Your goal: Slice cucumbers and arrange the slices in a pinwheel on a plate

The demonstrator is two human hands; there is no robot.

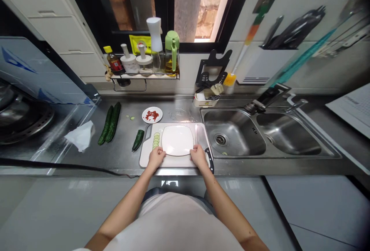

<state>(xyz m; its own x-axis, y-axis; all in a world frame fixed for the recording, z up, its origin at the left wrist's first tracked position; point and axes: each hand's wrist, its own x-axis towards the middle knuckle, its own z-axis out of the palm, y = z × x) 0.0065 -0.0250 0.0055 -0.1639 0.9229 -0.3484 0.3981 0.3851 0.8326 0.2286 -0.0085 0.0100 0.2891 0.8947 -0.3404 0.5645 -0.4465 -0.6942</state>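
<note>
Both my hands grip a white square plate (177,140) by its two near corners, over a white cutting board (170,162). My left hand (157,158) pinches the left corner, and my right hand (199,156) pinches the right one. Just left of the plate, a row of cucumber slices (156,140) lies on the board. A kitchen knife (209,156) rests along the board's right side, its black handle toward me. Beside the board's left edge is a cut piece of cucumber (138,140). Whether the plate touches the board, I cannot tell.
Two whole cucumbers (109,124) and a crumpled white cloth or tissue (81,136) lie to the left. A small plate of chopped red pieces (152,115) stands behind the board. At right is a double sink (235,131). Seasoning bottles fill a wall rack (146,76).
</note>
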